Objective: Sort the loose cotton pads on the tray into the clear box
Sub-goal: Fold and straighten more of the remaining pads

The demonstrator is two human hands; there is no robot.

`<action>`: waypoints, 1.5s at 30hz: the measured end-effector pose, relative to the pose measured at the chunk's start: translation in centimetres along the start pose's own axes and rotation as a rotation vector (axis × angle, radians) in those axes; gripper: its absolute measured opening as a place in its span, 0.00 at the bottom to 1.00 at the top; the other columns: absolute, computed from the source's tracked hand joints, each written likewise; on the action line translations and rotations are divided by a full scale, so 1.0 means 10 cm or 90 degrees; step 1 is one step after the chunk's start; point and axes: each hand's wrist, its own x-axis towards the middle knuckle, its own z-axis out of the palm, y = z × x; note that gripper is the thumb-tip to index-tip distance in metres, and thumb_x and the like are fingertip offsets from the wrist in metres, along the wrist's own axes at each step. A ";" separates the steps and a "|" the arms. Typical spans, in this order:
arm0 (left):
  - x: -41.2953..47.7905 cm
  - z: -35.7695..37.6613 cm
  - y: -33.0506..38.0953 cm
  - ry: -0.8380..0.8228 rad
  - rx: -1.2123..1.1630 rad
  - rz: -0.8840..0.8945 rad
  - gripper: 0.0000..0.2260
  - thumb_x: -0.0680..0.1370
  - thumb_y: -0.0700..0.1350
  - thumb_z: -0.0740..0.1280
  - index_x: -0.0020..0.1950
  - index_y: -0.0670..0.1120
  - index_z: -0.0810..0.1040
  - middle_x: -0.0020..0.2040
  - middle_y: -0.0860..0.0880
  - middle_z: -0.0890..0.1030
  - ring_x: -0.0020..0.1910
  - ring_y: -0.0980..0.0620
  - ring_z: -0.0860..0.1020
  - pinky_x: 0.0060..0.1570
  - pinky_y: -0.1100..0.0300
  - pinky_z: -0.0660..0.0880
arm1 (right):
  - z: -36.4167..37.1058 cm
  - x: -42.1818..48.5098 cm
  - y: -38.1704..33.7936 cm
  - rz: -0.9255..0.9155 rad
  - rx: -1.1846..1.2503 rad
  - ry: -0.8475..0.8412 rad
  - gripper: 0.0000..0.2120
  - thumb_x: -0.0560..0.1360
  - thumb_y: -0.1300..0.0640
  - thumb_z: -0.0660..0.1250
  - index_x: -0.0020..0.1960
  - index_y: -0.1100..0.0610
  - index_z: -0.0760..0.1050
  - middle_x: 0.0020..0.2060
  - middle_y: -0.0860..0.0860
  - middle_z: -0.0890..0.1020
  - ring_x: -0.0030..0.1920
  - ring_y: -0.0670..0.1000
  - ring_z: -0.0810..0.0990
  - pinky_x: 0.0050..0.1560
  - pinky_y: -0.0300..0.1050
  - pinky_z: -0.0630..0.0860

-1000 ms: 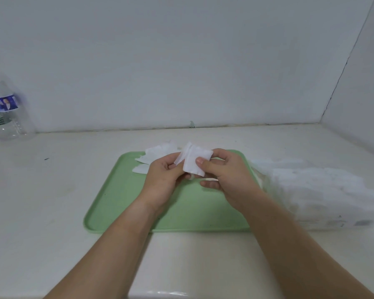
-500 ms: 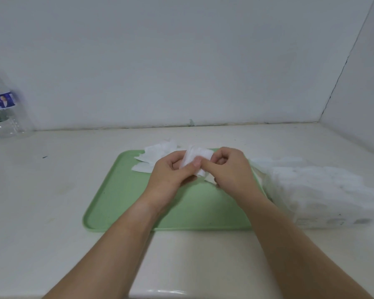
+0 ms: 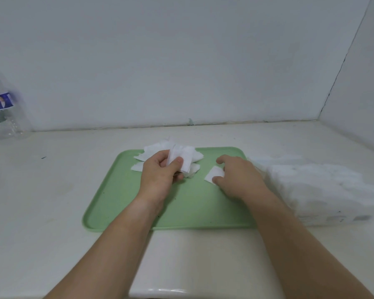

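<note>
Left hand: grips pad stack, long axis upright.
Right hand: pinches single pad, tray's 2 o'clock.
Surface: white counter, walled corner.

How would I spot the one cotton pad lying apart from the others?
Find the green tray on the counter. A heap of pads sits at its far edge, and the left hand holds a stack. The lone pad lies right of both, single on bare green, at the thumb of the right hand.

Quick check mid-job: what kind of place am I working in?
Likely a plain indoor countertop set in a wall corner; the room type is unclear. Bare off-white surface, blank white walls meeting at right, a water bottle at back left.
</note>
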 end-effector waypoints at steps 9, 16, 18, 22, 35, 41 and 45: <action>0.01 0.00 -0.01 0.008 0.039 0.008 0.05 0.80 0.37 0.69 0.52 0.45 0.82 0.41 0.51 0.86 0.35 0.56 0.81 0.40 0.61 0.81 | -0.10 -0.04 -0.07 -0.016 0.358 -0.034 0.07 0.73 0.59 0.72 0.50 0.58 0.78 0.39 0.52 0.80 0.38 0.50 0.78 0.35 0.41 0.71; 0.00 0.00 -0.02 0.004 0.045 -0.016 0.06 0.79 0.38 0.69 0.55 0.44 0.83 0.41 0.48 0.87 0.32 0.55 0.81 0.43 0.57 0.81 | -0.19 -0.07 -0.14 -0.032 0.685 -0.126 0.08 0.80 0.60 0.65 0.53 0.58 0.83 0.41 0.50 0.84 0.38 0.47 0.79 0.39 0.40 0.75; -0.03 0.02 0.02 -0.043 0.035 -0.013 0.07 0.79 0.37 0.70 0.56 0.44 0.83 0.40 0.50 0.86 0.34 0.56 0.81 0.42 0.61 0.81 | -0.19 -0.08 -0.14 -0.054 0.742 -0.152 0.07 0.79 0.61 0.66 0.53 0.60 0.83 0.39 0.50 0.82 0.37 0.47 0.77 0.38 0.40 0.74; -0.09 0.04 0.07 -0.148 0.028 -0.021 0.09 0.80 0.37 0.67 0.58 0.44 0.84 0.41 0.49 0.85 0.37 0.57 0.80 0.38 0.64 0.79 | -0.18 -0.09 -0.12 -0.101 0.765 -0.147 0.07 0.76 0.64 0.71 0.54 0.62 0.82 0.38 0.52 0.83 0.34 0.47 0.76 0.36 0.39 0.74; -0.12 0.05 0.11 -0.141 0.060 -0.026 0.10 0.82 0.39 0.64 0.50 0.42 0.85 0.42 0.46 0.84 0.40 0.52 0.82 0.38 0.59 0.81 | -0.16 -0.07 -0.10 -0.106 0.615 -0.046 0.05 0.70 0.66 0.77 0.45 0.62 0.83 0.32 0.54 0.79 0.32 0.49 0.75 0.35 0.40 0.75; -0.16 0.06 0.09 -0.150 0.184 0.103 0.09 0.78 0.50 0.73 0.49 0.45 0.84 0.43 0.46 0.84 0.40 0.49 0.81 0.41 0.51 0.82 | -0.08 -0.06 -0.12 -0.091 0.514 0.067 0.11 0.65 0.59 0.81 0.40 0.57 0.80 0.29 0.48 0.76 0.28 0.43 0.71 0.32 0.37 0.70; -0.10 -0.01 0.11 -0.089 0.201 0.113 0.08 0.74 0.47 0.77 0.50 0.47 0.84 0.44 0.43 0.84 0.43 0.43 0.82 0.44 0.45 0.82 | -0.04 -0.09 -0.17 -0.107 0.483 0.171 0.09 0.71 0.56 0.78 0.42 0.56 0.77 0.29 0.48 0.73 0.26 0.42 0.68 0.27 0.31 0.66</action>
